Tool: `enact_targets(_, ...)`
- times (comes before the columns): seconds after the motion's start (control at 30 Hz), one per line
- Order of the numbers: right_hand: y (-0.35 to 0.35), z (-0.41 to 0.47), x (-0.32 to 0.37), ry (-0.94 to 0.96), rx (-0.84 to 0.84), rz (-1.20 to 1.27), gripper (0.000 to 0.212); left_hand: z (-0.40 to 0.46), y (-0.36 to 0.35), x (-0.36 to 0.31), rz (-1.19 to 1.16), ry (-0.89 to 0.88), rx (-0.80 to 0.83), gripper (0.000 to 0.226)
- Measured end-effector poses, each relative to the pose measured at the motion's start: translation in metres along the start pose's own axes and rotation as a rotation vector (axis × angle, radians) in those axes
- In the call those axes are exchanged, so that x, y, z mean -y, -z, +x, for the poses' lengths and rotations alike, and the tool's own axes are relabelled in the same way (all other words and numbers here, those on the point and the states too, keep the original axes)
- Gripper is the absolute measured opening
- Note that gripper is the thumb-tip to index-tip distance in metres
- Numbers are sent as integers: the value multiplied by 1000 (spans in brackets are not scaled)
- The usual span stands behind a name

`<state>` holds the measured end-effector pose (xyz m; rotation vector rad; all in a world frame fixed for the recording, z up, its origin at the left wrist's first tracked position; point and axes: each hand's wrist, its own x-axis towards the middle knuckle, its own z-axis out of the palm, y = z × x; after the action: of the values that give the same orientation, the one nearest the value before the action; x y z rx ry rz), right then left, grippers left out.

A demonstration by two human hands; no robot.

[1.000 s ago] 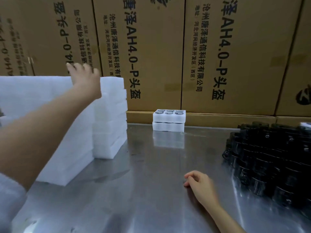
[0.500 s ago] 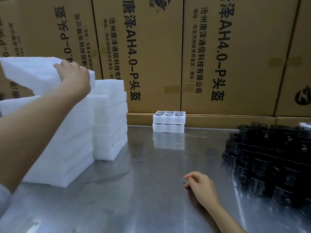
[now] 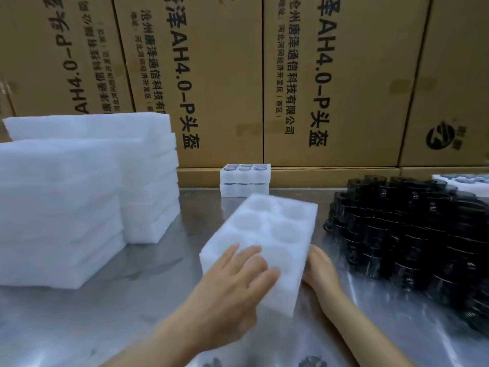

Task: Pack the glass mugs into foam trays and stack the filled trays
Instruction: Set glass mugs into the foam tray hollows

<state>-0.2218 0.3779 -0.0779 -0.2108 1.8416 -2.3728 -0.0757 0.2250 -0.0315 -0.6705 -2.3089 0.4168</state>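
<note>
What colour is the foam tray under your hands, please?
White, seen in the head view: foam tray.

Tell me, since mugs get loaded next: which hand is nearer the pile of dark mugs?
Right. The right hand rests at the empty foam tray's right edge, beside the mug pile; the left hand lies on the tray's near-left end.

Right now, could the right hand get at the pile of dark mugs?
Probably yes. The right hand rests against the empty foam tray's side, and only bare steel table separates it from the mugs.
</note>
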Motion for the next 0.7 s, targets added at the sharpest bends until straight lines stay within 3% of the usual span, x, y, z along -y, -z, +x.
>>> enact_targets(0.07, 17, -5, 10, -134, -10, 252, 27, -14, -18, -3, -75, -13, 30, 55)
enact_targets(0.2, 53, -15, 18, -206, -63, 360, 58, -31, -37, 6, -254, 71, -2, 52)
enact_targets(0.3, 60, -21, 25, -227, -44, 380, 43, -35, -47, 14, -320, 143, -38, 52)
enact_targets(0.4, 65, -25, 23, -164, 21, 126, 15, -35, -59, 22, -537, 368, -114, 39)
enact_targets(0.43, 67, -25, 19, -120, 7, 40, 10, -32, -63, 24, -667, 471, -134, 44)
enact_targets(0.5, 70, -26, 11, -25, -74, -89, 13, -24, -69, 26, -963, 708, -188, 57)
enact_targets(0.6, 72, -33, 10, 159, -197, -264, 16, -10, -81, 31, -1375, 1057, -304, 55)
enact_targets(0.7, 69, -37, 15, 373, -274, -455, 21, 9, -89, 28, -1461, 1230, -417, 40)
